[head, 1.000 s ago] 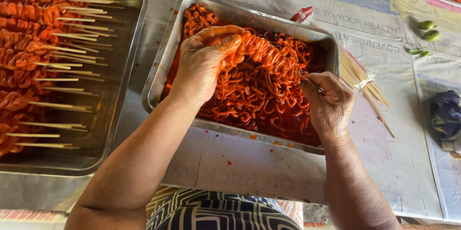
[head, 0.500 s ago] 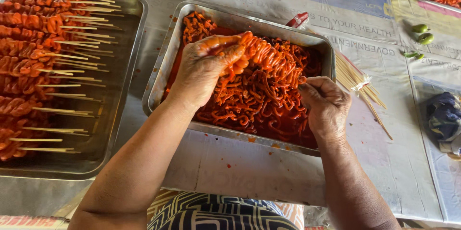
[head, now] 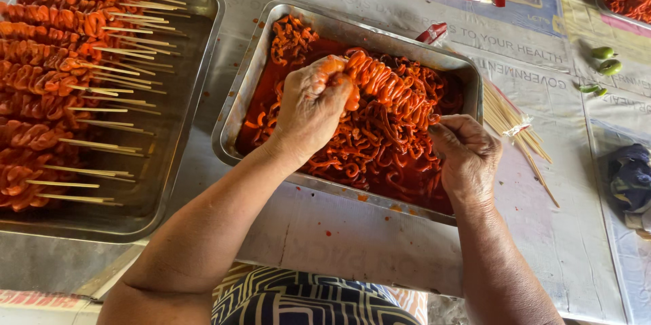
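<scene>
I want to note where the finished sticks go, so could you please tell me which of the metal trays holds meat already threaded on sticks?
The left tray, beside the left hand: its meat sits in rows on sticks. The middle tray holds loose strips in red sauce.

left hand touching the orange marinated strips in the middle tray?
Touching. The head view shows the left hand gripping a bunch of orange marinated strips above the middle tray, fingers wrapped around them.
</scene>
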